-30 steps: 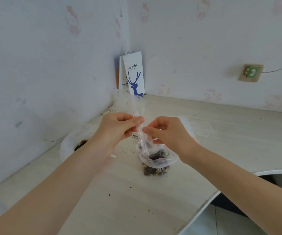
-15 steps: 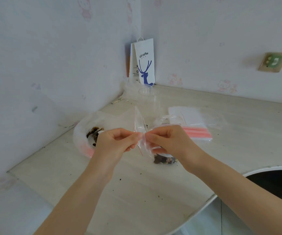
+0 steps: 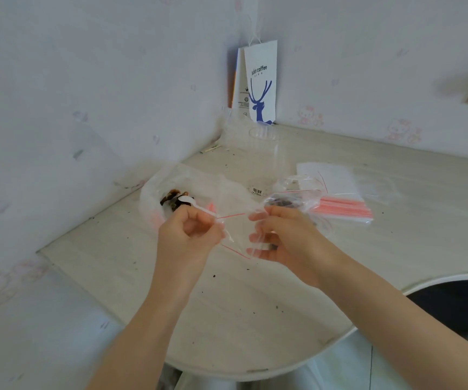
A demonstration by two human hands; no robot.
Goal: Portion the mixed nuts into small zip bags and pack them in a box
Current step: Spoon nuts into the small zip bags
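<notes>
My left hand [image 3: 190, 235] and my right hand [image 3: 280, 237] hold a small clear zip bag [image 3: 235, 218] between them above the table. The left fingers pinch its red zip edge and the right fingers curl round the other side. Just behind the right hand is a small bag with dark nuts [image 3: 292, 198]; whether it touches the hand is unclear. The large open plastic bag of mixed nuts [image 3: 170, 199] lies at the left, with a white plastic spoon [image 3: 185, 199] in it. No box is in view.
A stack of empty zip bags with red strips [image 3: 339, 204] lies right of my hands. A clear plastic cup [image 3: 263, 142] and a white paper coffee bag [image 3: 261, 83] stand in the far corner. Crumbs dot the table [image 3: 227, 305], whose curved front edge is near.
The view has tilted down and left, bringing the large nut bag into sight. My hands have drawn apart, stretching the small bag's zip edge between them.
</notes>
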